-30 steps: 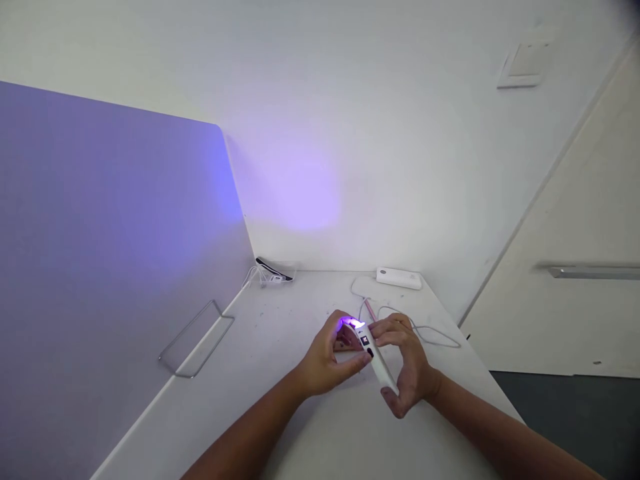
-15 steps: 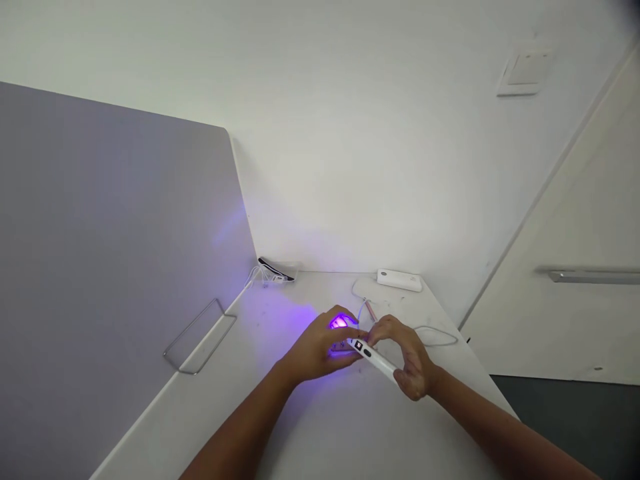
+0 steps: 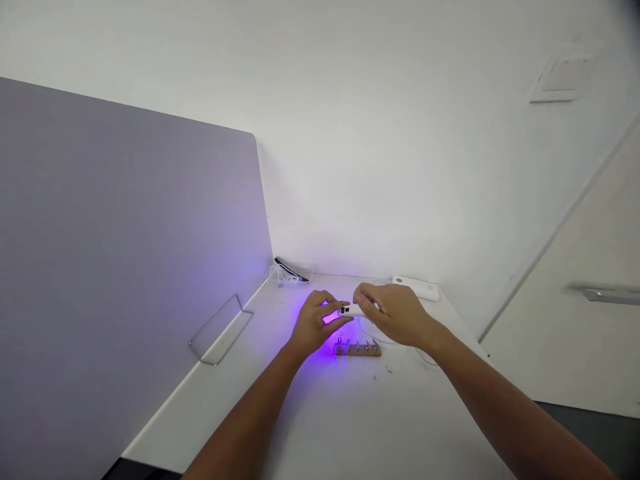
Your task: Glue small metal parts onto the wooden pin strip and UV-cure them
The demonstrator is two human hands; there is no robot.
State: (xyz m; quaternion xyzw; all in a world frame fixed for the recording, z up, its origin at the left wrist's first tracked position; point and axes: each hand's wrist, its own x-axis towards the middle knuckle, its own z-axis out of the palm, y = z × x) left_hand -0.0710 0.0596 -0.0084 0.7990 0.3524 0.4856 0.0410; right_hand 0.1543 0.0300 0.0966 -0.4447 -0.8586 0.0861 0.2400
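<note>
A white handheld UV lamp (image 3: 354, 311) spans the gap between my hands, its lit end giving violet light on the left. My left hand (image 3: 316, 325) has thumb and fingers around that glowing end. Fingers of my right hand (image 3: 393, 312) are closed over the lamp's other end, hiding much of its body. Below the lamp on the desk lies a brown strip (image 3: 357, 353) bearing several small upright metal holders. Pieces on its left end catch the violet glow; their exact kind is too small to tell.
A white device (image 3: 420, 287) lies at the desk's back right, with a thin cable (image 3: 425, 358) nearer. A clear tray (image 3: 295, 271) with white cords and a black-edged item sits at the back left. A wire frame (image 3: 220, 330) is by the grey partition (image 3: 125, 267).
The lamp has swung from slanting to nearly level and moved farther back with both hands. The brown strip, mostly covered before, now shows. The whole view has shifted slightly.
</note>
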